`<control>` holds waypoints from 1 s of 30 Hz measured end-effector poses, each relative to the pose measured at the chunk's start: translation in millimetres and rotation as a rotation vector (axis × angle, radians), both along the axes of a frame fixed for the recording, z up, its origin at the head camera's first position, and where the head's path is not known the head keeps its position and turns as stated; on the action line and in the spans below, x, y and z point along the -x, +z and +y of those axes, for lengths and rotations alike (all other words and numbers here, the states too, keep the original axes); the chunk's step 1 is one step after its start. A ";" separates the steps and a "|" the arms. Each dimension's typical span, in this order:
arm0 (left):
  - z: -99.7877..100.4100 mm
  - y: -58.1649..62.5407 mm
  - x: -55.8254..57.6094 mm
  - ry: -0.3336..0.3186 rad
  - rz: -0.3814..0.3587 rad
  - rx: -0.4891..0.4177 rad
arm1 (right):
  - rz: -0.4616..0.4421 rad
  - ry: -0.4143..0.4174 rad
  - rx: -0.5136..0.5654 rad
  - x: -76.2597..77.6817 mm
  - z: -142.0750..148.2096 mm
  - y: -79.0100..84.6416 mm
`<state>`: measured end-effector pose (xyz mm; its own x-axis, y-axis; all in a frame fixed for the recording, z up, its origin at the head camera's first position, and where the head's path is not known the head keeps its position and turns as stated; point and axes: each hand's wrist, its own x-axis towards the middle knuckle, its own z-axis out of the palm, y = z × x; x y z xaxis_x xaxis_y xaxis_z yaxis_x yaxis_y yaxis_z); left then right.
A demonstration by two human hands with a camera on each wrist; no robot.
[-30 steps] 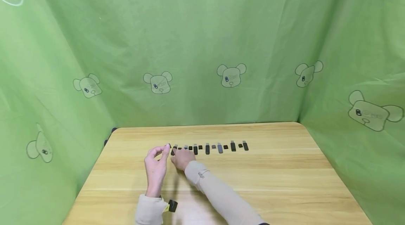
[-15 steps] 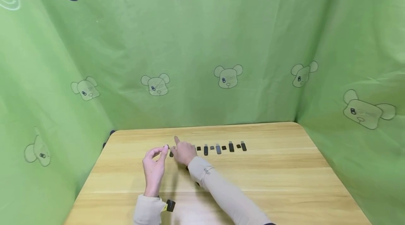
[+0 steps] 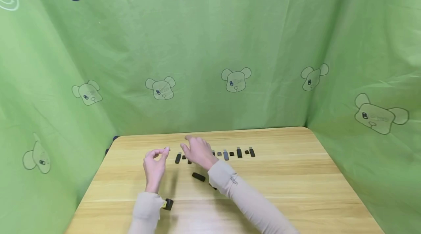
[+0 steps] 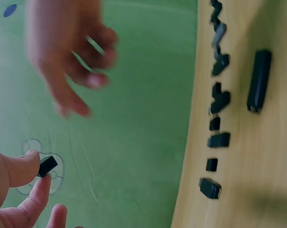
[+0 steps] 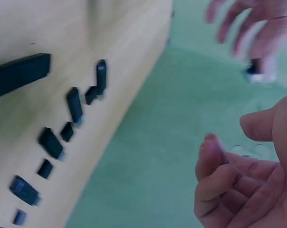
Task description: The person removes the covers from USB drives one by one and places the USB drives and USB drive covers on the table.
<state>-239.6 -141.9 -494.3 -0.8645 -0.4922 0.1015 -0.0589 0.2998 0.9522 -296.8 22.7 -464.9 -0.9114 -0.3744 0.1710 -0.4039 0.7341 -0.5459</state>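
Between thumb and index finger, my left hand (image 3: 154,168) pinches a small black USB stick cap (image 4: 47,166) above the table's left part. My right hand (image 3: 199,151) hovers over the row of USB sticks; in the right wrist view its fingers (image 5: 212,190) are loosely bent, the thumb stands apart and nothing is held. Leftmost in the row lies a black USB stick (image 3: 178,158), its metal plug toward the back. Small caps, such as a black cap (image 3: 231,154), alternate with the sticks. My right hand hides the row's middle.
Nearer me on the wooden table (image 3: 279,190) lies a black capped-looking stick (image 3: 198,177). Another dark piece (image 3: 213,187) shows partly beneath the right sleeve. A grey-blue USB stick (image 3: 226,154) lies in the row. Green curtain (image 3: 197,109) hangs around the table's back and sides.
My right hand has lifted from the row's left end and shifted right, uncovering the black stick nearer me. My left hand has drifted slightly left, still pinching the cap.
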 end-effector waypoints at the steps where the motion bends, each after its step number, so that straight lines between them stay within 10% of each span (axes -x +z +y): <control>1: -2.4 -2.0 2.9 -0.001 -0.010 0.002 | 0.016 0.004 0.003 -3.8 1.4 4.2; 11: -15.2 -14.6 25.1 -0.005 -0.077 0.098 | 0.185 0.044 0.064 -49.8 24.2 34.9; 30: -25.1 -37.5 66.3 -0.092 -0.320 0.332 | 0.261 0.113 0.053 -107.5 77.9 29.8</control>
<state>-306.0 -167.0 -531.7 -0.9166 -0.3978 -0.0385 -0.2929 0.6030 0.7420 -189.3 100.7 -435.1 -0.7869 -0.4555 0.4163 -0.6135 0.6494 -0.4493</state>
